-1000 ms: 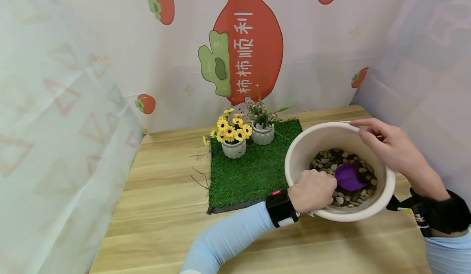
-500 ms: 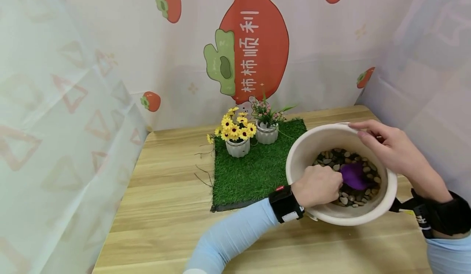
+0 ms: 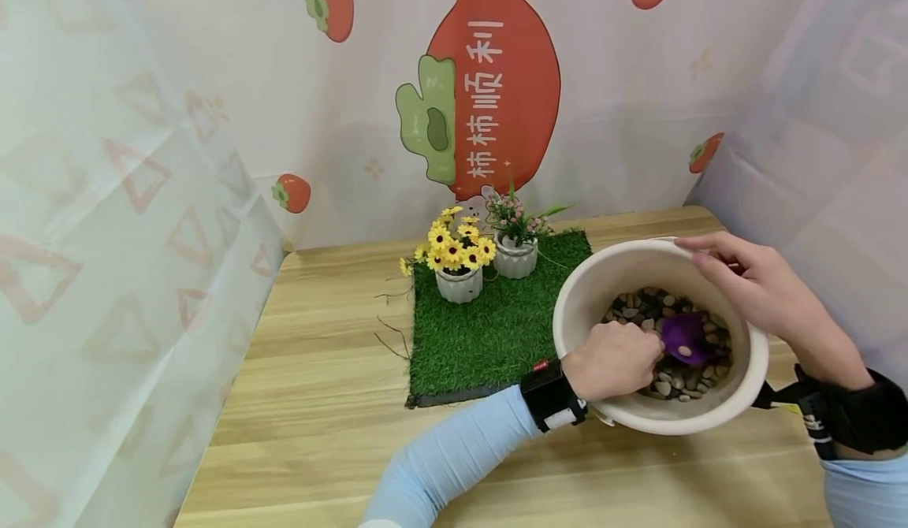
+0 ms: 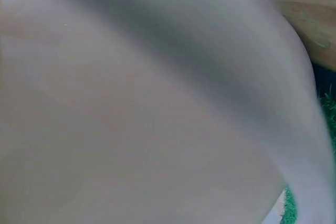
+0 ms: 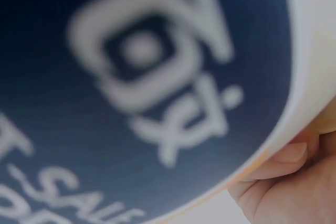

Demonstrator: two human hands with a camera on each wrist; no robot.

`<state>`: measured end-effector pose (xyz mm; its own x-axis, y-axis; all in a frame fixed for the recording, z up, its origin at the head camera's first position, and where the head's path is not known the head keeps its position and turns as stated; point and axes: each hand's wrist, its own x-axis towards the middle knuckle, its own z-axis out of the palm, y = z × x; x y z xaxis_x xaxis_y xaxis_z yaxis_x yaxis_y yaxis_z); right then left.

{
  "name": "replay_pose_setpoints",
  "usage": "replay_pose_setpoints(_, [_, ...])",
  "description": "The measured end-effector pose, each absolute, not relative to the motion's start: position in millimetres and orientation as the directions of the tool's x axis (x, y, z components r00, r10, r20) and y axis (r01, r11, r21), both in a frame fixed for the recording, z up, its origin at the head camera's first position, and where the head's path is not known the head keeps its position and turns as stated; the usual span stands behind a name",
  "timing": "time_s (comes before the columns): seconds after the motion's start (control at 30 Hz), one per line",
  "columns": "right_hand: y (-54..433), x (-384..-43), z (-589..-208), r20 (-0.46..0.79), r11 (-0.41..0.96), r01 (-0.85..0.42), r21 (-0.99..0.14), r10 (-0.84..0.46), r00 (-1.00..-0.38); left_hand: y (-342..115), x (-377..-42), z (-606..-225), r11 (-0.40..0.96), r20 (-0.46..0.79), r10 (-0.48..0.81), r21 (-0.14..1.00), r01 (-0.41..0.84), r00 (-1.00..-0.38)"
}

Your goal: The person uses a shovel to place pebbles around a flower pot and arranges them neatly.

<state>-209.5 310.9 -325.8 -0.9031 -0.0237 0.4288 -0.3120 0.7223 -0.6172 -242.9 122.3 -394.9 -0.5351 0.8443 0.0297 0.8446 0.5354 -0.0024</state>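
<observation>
A white bucket (image 3: pixel 587 295) with its mouth tipped toward me holds brown and dark pebbles (image 3: pixel 663 388) at its bottom. My left hand (image 3: pixel 617 361) reaches inside over the near-left rim, its fingers curled round the handle of a purple scoop (image 3: pixel 682 329). The scoop's blade lies among the pebbles, with a pale pebble resting on it. At the right side of the rim my right hand (image 3: pixel 759 284) grips the bucket. The right wrist view has that hand's fingers (image 5: pixel 283 163) at the edge of a dark blue wall (image 5: pixel 252 124) with white lettering. A pale blurred surface fills most of the left wrist view.
Left of the bucket lies a green turf mat (image 3: pixel 475 347) on the wooden table (image 3: pixel 305 355). On it stand a pot of yellow flowers (image 3: pixel 459 285) and a pot of pink flowers (image 3: pixel 515 258). Thin dark twigs (image 3: pixel 390 340) stick out at its left edge. Printed sheets hang around the table.
My left hand has pushed the scoop a little further right into the pebbles, and a pebble now sits on its blade. My right hand keeps its hold on the rim.
</observation>
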Motion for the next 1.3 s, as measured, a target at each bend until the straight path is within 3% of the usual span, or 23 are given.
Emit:
replay_pose_setpoints(0.33, [307, -210, -325, 0.438, 0.711, -0.322, -0.626, -0.021, -0.899, 113, -247, -391, 0.550, 0.073, 0.828, 0.092, 0.830, -0.556])
replay_pose_setpoints(0.73, [306, -213, -325, 0.475, 0.719, -0.348, -0.601, -0.029, -0.880, 92, -245, -381, 0.490, 0.111, 0.862, 0.066, 0.869, -0.494])
replay_pose_setpoints(1.3, [312, -212, -327, 0.458, 0.721, -0.306, -0.621, 0.018, -0.889, 50, -243, -354, 0.464, 0.148, 0.867, 0.102, 0.880, -0.475])
